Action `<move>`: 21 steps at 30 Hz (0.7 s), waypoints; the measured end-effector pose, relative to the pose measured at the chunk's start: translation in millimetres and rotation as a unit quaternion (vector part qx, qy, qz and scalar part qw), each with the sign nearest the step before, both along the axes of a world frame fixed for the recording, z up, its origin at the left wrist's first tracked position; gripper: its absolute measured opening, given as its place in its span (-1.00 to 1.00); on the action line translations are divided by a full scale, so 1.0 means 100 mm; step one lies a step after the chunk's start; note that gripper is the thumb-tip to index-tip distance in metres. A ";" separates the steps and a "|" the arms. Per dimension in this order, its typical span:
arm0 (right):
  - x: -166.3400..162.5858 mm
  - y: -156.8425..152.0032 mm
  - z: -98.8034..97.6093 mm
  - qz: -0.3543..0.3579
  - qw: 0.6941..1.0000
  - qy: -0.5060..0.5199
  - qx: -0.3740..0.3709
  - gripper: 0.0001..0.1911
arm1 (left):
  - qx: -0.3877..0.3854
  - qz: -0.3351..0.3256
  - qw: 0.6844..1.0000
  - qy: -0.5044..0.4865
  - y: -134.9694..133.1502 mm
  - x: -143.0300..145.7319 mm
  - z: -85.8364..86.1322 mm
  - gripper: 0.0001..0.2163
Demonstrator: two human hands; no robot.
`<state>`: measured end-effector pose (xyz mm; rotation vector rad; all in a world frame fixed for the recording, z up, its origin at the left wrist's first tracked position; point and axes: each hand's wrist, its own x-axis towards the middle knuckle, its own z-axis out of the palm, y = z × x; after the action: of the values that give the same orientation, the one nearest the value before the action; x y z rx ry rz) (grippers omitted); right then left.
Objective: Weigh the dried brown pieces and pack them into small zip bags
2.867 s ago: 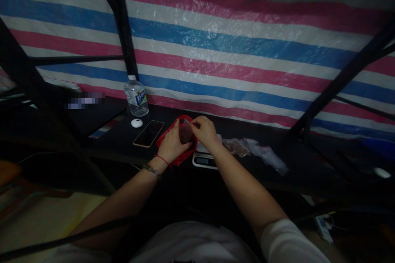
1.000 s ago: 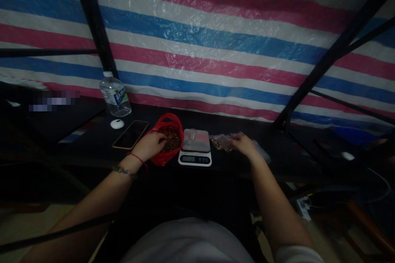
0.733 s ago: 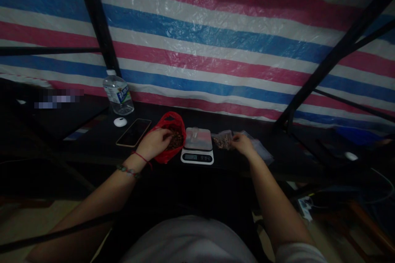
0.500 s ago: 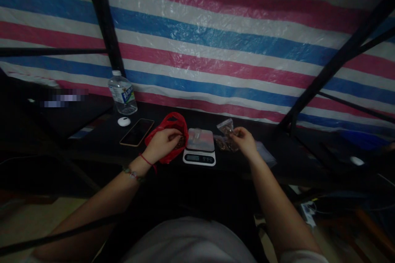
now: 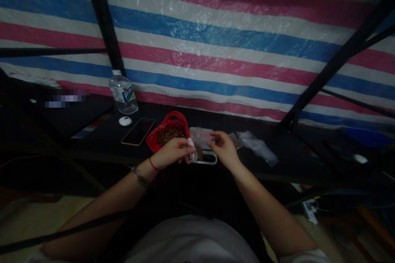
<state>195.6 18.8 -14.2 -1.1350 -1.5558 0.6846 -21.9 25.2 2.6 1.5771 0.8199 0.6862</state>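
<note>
My left hand (image 5: 176, 151) is closed on the edge of a small clear plastic bag (image 5: 194, 150), held over the front left of a white digital scale (image 5: 212, 161). Some brown shows at the bag, but its contents are hard to make out. Over the scale's right side, my right hand (image 5: 224, 148) has thumb and forefinger apart, with nothing visible between them. Left of the scale, a red plastic bag (image 5: 152, 141) stands open, full of small brown pieces (image 5: 170, 132). A clear container (image 5: 195, 132) appears to rest on the scale's platform.
Right of the scale lie a filled clear bag (image 5: 236, 141) and several flat clear bags (image 5: 259, 148). A phone (image 5: 138, 131), a white earbud case (image 5: 125, 121) and a plastic bottle (image 5: 123, 94) stand to the left. Dark metal posts (image 5: 108, 28) frame the table.
My left hand has come out of the red bag, moved right and now grips a clear bag. My right hand has moved left from the filled bags to the scale.
</note>
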 end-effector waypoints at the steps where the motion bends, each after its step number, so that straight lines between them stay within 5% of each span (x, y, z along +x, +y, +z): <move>1: -0.03 -0.04 0.04 -0.022 0.999 -0.028 0.026 -0.76 | 0.001 0.011 1.000 -0.006 0.01 0.01 -0.01 -0.71; 6: -0.22 -0.30 0.23 0.108 0.983 -0.147 0.023 -0.76 | -0.009 0.011 1.000 -0.023 -0.01 0.06 -0.05 -0.72; 13: -0.33 -0.40 0.25 0.108 0.969 -0.220 0.026 -0.87 | 0.022 0.031 0.999 0.018 -0.14 0.16 -0.02 -0.77; 21: -0.19 -0.34 0.30 0.233 0.960 -0.149 -0.048 -0.77 | 0.040 0.022 0.999 -0.010 -0.15 0.17 -0.03 -0.79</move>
<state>176.5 -14.7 15.9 -0.9782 -2.1016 0.9398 -5.1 10.4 -0.1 1.6251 0.8231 0.7740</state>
